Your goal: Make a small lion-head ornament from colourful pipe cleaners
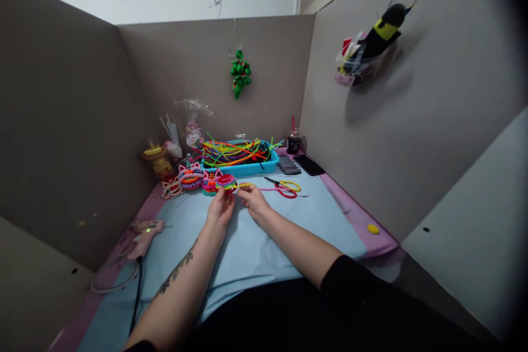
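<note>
My left hand [223, 208] is closed on a small round craft piece [226, 180] in red, pink and green, made of what look like pipe cleaners. Between the fingertips of my right hand [254, 202] is a yellow pipe cleaner [244, 185] that runs across to the piece. A pink pipe cleaner [268, 189] reaches from beside my right fingers toward scissors [286, 187] with yellow and red handles, lying partly open on the cloth. Just left of the held piece sit colourful eared figures [190, 177] of the same fuzzy material.
Behind my hands stands a blue tray [243, 168] full of coloured pipe cleaners. A pink glue gun [146, 237] with its cable lies at left. Phone [310, 165], drink cup [293, 144] and yellow cap [373, 229] are at right. Grey partitions [214, 77] enclose the table.
</note>
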Motion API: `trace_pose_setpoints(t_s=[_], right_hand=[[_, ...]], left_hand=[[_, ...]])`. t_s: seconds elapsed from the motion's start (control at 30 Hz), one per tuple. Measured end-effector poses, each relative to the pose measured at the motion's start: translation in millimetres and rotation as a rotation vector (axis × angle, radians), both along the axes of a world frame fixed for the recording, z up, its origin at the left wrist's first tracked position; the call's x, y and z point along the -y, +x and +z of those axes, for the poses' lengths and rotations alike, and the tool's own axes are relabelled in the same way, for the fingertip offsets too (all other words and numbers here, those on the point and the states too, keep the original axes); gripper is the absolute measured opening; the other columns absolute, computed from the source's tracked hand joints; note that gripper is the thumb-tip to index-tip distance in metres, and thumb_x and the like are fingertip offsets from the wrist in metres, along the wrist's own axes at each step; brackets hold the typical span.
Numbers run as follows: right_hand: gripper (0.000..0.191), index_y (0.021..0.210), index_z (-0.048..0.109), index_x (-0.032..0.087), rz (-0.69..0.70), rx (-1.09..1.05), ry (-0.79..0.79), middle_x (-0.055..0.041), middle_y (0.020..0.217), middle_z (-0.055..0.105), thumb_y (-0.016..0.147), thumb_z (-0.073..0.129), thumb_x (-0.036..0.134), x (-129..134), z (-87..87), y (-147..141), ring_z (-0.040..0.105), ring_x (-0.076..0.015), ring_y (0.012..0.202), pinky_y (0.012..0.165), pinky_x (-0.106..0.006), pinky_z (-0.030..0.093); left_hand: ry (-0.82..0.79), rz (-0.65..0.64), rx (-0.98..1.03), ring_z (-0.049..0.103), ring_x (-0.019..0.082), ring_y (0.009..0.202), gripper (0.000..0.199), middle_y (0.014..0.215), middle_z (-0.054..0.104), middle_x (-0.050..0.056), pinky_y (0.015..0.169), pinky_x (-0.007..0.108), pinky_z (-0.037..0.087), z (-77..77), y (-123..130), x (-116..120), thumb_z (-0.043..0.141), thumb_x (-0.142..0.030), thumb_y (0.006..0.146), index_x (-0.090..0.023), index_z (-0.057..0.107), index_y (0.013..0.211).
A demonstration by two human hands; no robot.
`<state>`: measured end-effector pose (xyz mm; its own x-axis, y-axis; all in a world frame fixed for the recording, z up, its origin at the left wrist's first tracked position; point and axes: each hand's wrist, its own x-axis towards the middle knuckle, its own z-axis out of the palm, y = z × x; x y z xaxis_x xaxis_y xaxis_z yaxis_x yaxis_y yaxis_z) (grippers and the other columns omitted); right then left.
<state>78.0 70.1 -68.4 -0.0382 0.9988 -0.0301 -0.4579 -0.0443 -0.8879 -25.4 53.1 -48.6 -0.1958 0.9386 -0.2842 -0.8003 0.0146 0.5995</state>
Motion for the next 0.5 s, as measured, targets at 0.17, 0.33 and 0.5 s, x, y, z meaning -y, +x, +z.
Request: trace_pose_setpoints(t_s=[0.17, 0.33, 0.5], right_hand=[[0.036, 0.076, 0.058, 0.018, -0.089, 0.018, 0.114, 0.0, 0.07, 0.063, 0.051, 0.076, 0.038, 2.0, 2.4, -3.4, 0.057, -0.0148, 0.068, 0.066, -0.027, 0.043], [0.027, 0.054, 0.053, 0.018, -0.113, 0.077, 0.181, 0.0055, 0.052, 0.048, 0.059, 0.07, 0.039, 1.5, 3.7, 1.1, 0.044, -0.0105, 0.056, 0.06, -0.025, 0.035], [0.02, 0.056, 0.062, 0.018, -0.138, 0.086, 0.155, -0.0003, 0.075, 0.061, 0.057, 0.07, 0.037, 0.6, 3.5, 3.0, 0.052, -0.0159, 0.076, 0.069, -0.027, 0.036]], left_hand=[[0.067, -0.032, -0.003, 0.06, 0.009, 0.062, 0.007, 0.069, 0.065, 0.002, 0.063, 0.02, 0.049, -4.6, 8.2, 3.8, 0.064, -0.018, 0.079, -0.015, 0.062, 0.073], [0.134, -0.039, -0.066, 0.06, 0.009, 0.064, 0.008, 0.073, 0.066, 0.002, 0.064, 0.021, 0.047, -8.8, 10.9, 5.6, 0.069, -0.017, 0.074, -0.014, 0.063, 0.078], [0.132, -0.046, -0.082, 0.059, 0.01, 0.061, 0.01, 0.072, 0.067, 0.003, 0.061, 0.022, 0.047, -9.0, 10.1, 5.9, 0.071, -0.019, 0.073, -0.013, 0.063, 0.077]])
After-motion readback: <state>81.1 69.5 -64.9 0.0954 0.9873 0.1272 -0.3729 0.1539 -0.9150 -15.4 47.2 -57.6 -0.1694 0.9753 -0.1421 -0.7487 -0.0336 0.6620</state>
